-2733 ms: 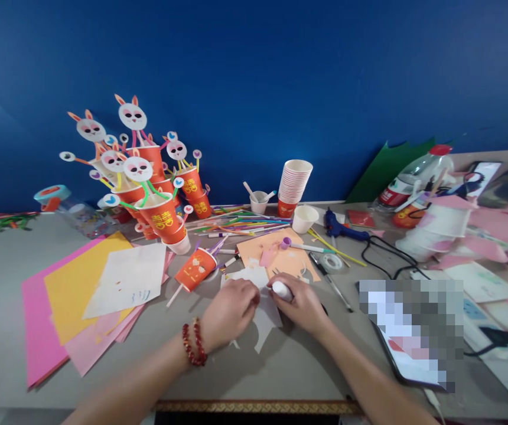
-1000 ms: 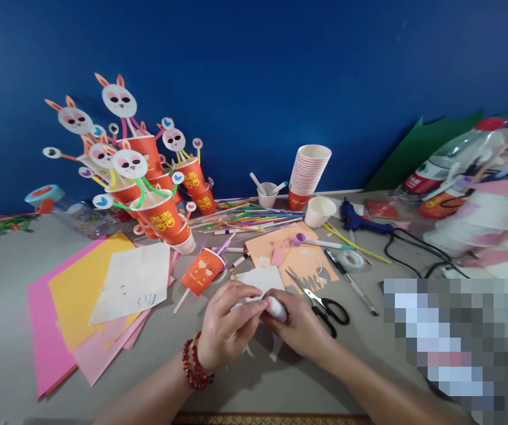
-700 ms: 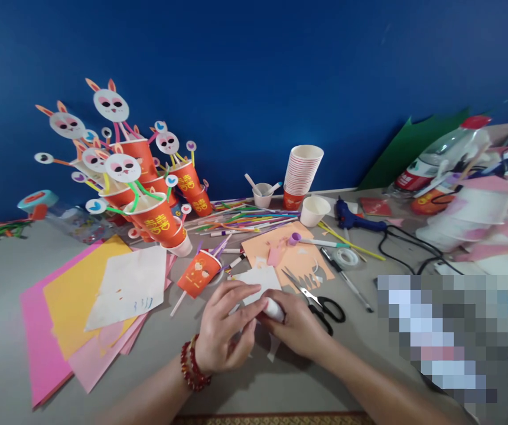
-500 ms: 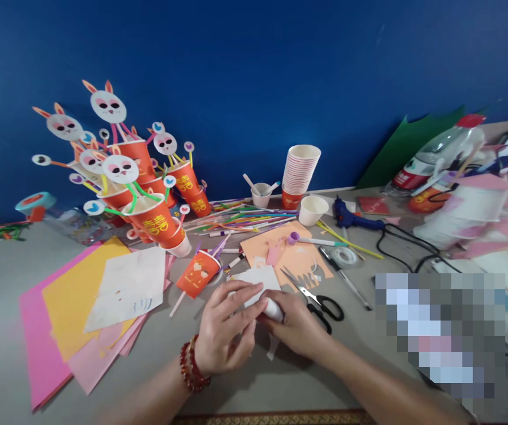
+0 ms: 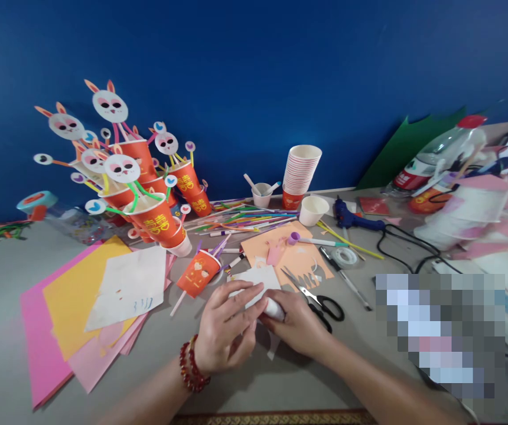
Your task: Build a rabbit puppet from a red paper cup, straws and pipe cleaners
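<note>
My right hand is closed around a small white glue stick, its tip pointing left. My left hand, with a red bead bracelet at the wrist, rests against it, thumb and forefinger pinched at the stick's tip over a white paper cut-out that lies on the grey table. Thin white paper strips stick out below my hands. Black-handled scissors lie just right of my right hand. An orange paper cup lies on its side just left of the cut-out.
Pink, yellow and white sheets are stacked at the left. Bunny-faced orange cups stand behind them. A cup stack, straws, a blue glue gun, tape roll and bottle crowd the back and right.
My left hand opened from a fist over the paper and came to pinch at the glue stick's tip. The scissors came into sight beside my right hand. The view shifted slightly.
</note>
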Motion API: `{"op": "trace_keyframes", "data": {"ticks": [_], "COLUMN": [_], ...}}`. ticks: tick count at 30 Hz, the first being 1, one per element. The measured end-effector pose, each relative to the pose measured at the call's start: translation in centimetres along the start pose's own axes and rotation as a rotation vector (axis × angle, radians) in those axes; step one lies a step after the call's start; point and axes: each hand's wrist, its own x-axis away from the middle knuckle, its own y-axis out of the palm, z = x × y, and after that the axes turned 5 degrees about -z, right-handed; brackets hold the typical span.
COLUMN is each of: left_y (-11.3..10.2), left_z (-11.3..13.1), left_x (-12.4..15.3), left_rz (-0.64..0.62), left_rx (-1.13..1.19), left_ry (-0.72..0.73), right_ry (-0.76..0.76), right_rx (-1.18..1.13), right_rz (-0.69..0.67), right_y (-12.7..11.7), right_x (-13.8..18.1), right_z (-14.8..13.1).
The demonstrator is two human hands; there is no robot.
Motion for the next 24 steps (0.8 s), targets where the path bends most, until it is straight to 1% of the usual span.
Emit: {"op": "trace_keyframes", "data": {"ticks": [5, 12, 20, 24], "left_y": [-0.05, -0.11, -0.23, -0.09], "left_z": [0.08, 0.2, 0.19, 0.19], "left_x": [0.12, -0.41, 0.04, -0.01], "left_rz": [-0.004, -0.013, -0.021, -0.032], "left_rx": [-0.018, 0.013, -0.035, -0.06], "left_ry": [0.03, 0.02, 0.022, 0.033], "right_ry": [0.001, -0.012, 0.0, 0.002], "right_rx": [-0.002, 0.013, 0.035, 0.059], "right_rz": [-0.003, -0.036, 0.018, 0.013], "right_y": [-0.05, 0.01, -0.18, -0.23], "right_x": [-0.06, 0.12, 0.02, 0.01], "right_z": [-0.08, 0.23, 0.28, 0.46]}}
